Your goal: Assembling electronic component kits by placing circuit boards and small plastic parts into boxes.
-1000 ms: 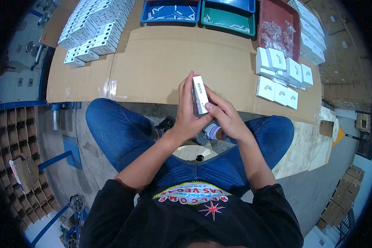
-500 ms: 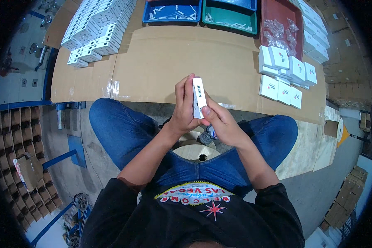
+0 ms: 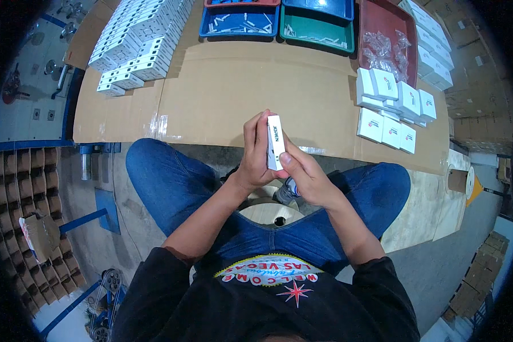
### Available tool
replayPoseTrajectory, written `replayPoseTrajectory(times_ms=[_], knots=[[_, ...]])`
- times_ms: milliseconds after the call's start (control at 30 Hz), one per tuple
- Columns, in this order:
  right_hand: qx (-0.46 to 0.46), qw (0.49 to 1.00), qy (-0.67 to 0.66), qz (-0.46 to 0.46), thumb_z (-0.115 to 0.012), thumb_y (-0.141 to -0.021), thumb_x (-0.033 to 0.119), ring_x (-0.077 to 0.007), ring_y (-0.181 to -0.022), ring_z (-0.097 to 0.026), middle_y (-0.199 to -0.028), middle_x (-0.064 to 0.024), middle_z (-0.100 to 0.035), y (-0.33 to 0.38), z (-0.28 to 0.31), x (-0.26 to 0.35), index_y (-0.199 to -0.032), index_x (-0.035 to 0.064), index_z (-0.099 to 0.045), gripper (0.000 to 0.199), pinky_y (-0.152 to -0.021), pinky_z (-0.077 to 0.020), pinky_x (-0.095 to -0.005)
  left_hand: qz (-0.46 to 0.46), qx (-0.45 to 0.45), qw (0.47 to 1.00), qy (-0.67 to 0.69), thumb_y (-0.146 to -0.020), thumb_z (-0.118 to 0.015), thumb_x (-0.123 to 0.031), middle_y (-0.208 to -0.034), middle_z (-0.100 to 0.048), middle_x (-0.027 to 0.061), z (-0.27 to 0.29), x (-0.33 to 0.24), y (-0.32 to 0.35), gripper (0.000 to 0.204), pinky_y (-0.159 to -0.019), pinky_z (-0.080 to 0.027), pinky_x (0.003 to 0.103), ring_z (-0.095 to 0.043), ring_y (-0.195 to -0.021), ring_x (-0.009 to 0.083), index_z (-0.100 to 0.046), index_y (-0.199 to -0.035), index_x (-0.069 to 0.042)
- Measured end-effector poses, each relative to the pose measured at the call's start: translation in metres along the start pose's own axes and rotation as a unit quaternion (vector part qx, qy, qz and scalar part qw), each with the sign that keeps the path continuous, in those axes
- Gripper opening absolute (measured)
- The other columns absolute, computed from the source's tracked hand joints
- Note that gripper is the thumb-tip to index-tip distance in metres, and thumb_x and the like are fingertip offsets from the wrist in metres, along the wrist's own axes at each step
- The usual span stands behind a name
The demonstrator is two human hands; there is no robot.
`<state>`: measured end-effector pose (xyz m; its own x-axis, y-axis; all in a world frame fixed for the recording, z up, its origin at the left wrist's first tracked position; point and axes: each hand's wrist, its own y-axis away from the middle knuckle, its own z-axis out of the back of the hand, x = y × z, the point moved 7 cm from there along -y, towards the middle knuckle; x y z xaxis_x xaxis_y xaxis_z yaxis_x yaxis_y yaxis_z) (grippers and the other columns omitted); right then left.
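Note:
Between both hands I hold a small flat white box on edge, its narrow printed side facing up. My left hand is closed along the box's left face, fingers pointing away from me. From the other side my right hand grips it, with the thumb on the near end of the box. The fingers behind the box are partly hidden. Both hands are above my lap, just off the near edge of the cardboard-covered table.
White slotted units are stacked at the far left. Blue and green trays hold small pale parts. A red tray holds clear plastic bags. Several white boxes lie at the right. A wooden spool stands below my hands.
The view has shifted slightly, so the table and trays sit a little lower in it. My hands keep the same hold on the white box.

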<state>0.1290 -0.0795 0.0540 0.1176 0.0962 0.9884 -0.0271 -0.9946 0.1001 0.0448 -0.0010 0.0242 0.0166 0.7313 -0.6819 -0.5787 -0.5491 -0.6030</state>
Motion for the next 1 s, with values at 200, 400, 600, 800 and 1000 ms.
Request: replayPoseTrajectory(times_ms=[200, 400, 600, 800, 1000], knots=[[0.003, 1.000, -0.001, -0.009, -0.040, -0.111, 0.025, -0.0156, -0.122, -0.050, -0.139, -0.0123, -0.053, -0.001, 0.001, -0.004, -0.159, -0.0013, -0.026, 0.056, -0.106, -0.0397, -0.0302, 0.016, 0.006, 1.000, 0.016, -0.088, -0.043, -0.083, -0.143, -0.041, 0.0318, 0.001, 0.000, -0.001, 0.119, -0.111, -0.037, 0.050, -0.042, -0.131, 0.0403, -0.027, -0.149, 0.018], [0.000, 1.000, 0.010, -0.010, -0.039, -0.112, 0.026, -0.0150, -0.119, -0.051, -0.133, -0.0111, -0.056, 0.001, 0.004, -0.004, -0.159, -0.0015, -0.027, 0.056, -0.105, -0.0401, -0.0300, 0.028, 0.007, 0.999, 0.021, -0.088, -0.042, -0.084, -0.143, -0.038, 0.0341, 0.001, -0.004, -0.002, 0.120, -0.111, -0.037, 0.050, -0.042, -0.131, 0.0412, -0.027, -0.148, 0.019], [0.013, 1.000, -0.005, -0.023, -0.040, -0.112, 0.026, -0.0150, -0.120, -0.052, -0.133, -0.0107, -0.056, 0.000, 0.004, -0.002, -0.159, -0.0010, -0.025, 0.057, -0.106, -0.0401, -0.0304, -0.004, 0.021, 1.000, 0.023, -0.086, -0.053, -0.078, -0.146, -0.033, 0.0310, 0.000, -0.004, -0.002, 0.119, -0.111, -0.039, 0.045, -0.042, -0.133, 0.0412, -0.023, -0.151, 0.017], [-0.034, 0.999, -0.014, -0.022, -0.041, -0.111, 0.023, -0.0150, -0.120, -0.054, -0.132, -0.0110, -0.057, -0.004, 0.018, -0.018, -0.161, 0.0065, -0.029, 0.054, -0.104, -0.0431, -0.0312, 0.094, -0.014, 0.988, 0.118, -0.085, -0.028, -0.091, -0.144, -0.042, 0.0242, 0.005, 0.002, -0.013, 0.121, -0.111, -0.039, 0.045, -0.050, -0.130, 0.0344, -0.022, -0.157, 0.006], [-0.077, 0.987, 0.119, -0.078, -0.050, -0.108, 0.017, -0.0130, -0.100, -0.063, -0.103, -0.0060, -0.067, 0.003, 0.071, -0.021, -0.116, -0.0018, -0.066, 0.026, -0.096, -0.0477, -0.0286, 0.353, -0.089, 0.777, 0.514, -0.096, -0.027, -0.079, -0.139, -0.053, 0.0210, -0.011, 0.023, -0.002, 0.094, -0.104, -0.048, 0.050, -0.057, -0.124, 0.0319, -0.030, -0.157, -0.008]])
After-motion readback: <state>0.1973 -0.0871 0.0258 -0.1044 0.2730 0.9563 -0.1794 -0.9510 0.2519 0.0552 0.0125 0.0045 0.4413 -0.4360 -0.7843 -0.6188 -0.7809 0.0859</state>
